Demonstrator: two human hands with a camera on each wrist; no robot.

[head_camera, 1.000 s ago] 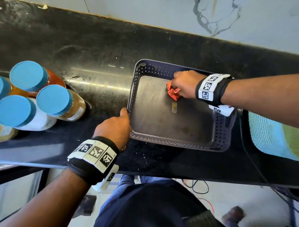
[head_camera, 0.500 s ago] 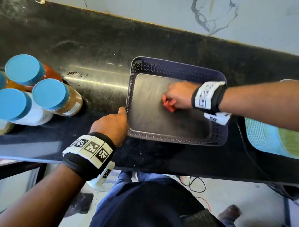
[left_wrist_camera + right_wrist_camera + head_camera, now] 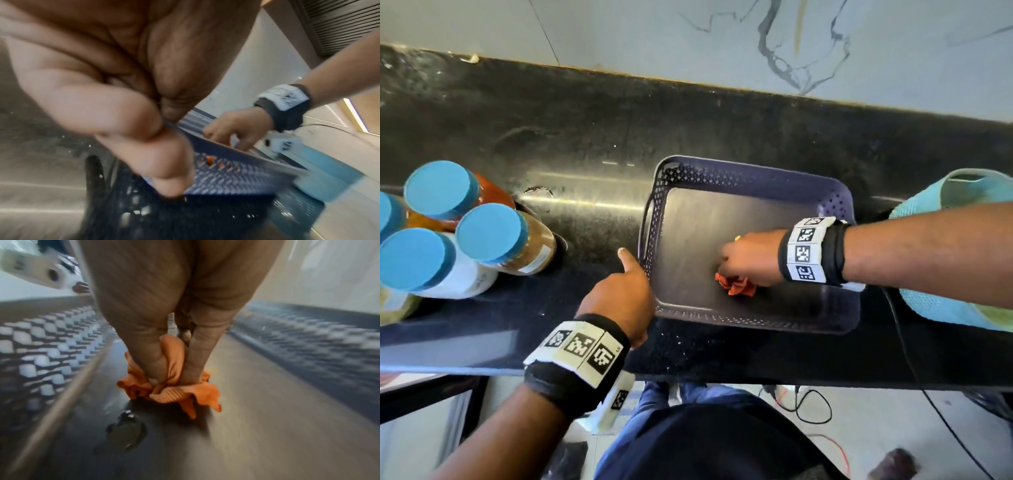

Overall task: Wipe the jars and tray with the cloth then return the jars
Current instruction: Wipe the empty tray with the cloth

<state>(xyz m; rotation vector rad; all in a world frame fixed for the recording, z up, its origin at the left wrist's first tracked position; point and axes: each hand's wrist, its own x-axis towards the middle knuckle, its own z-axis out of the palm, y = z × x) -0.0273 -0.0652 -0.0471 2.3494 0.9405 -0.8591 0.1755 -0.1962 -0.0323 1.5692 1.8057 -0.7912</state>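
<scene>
The crumpled orange ribbed cloth (image 3: 736,286) showed bright against the dark navy plastic tray (image 3: 839,205), whose walls carried a lattice of small diamond-shaped holes around a plain dull grey floor. The glossy black speckled stone desk (image 3: 585,137) lay under a pale grey marble wall (image 3: 688,34) with dark veins. The clear jars with sky-blue lids (image 3: 488,233) held orange, brown and white contents.

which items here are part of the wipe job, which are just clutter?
Job:
- tray, gripped by left hand
- orange cloth, bunched in right hand
- blue-lidded jars

Bystanders:
- light blue basket
- black cable
</scene>
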